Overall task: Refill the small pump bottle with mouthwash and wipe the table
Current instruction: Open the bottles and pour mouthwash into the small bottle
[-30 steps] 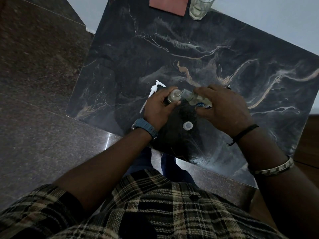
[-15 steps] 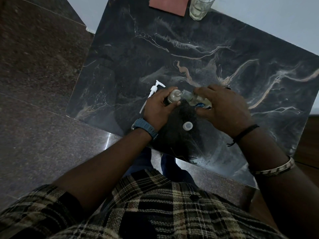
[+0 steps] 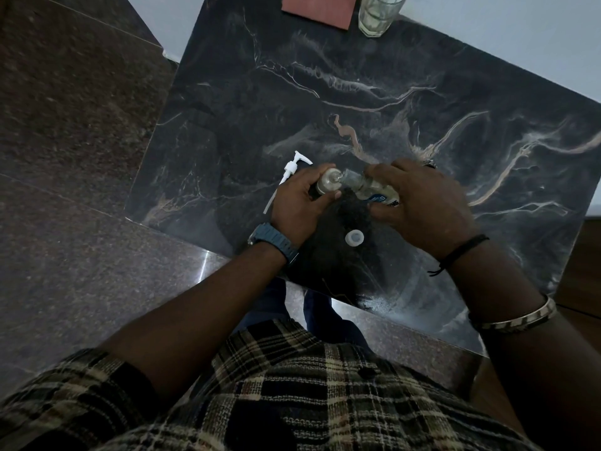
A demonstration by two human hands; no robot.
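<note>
Head view: the left hand (image 3: 300,203) is gripping the small pump bottle (image 3: 328,185) upright above the table (image 3: 422,76); the right hand (image 3: 419,203) is clasping the tilted mouthwash bottle (image 3: 369,190), mouths touching. The pump (image 3: 287,172) is lying left, the cap (image 3: 354,238) near.

Over the dark marbled tabletop (image 3: 374,76) the left hand (image 3: 300,206) grips the small pump bottle (image 3: 328,184) upright, its mouth open. The right hand (image 3: 422,206) holds the mouthwash bottle (image 3: 367,188) tipped over, its neck meeting the small bottle's mouth. A white pump head (image 3: 289,174) lies on the tabletop just left of the left hand, and a white cap (image 3: 354,238) sits near the wrists. At the far edge stand a glass (image 3: 377,14) and a reddish cloth (image 3: 320,9).
</note>
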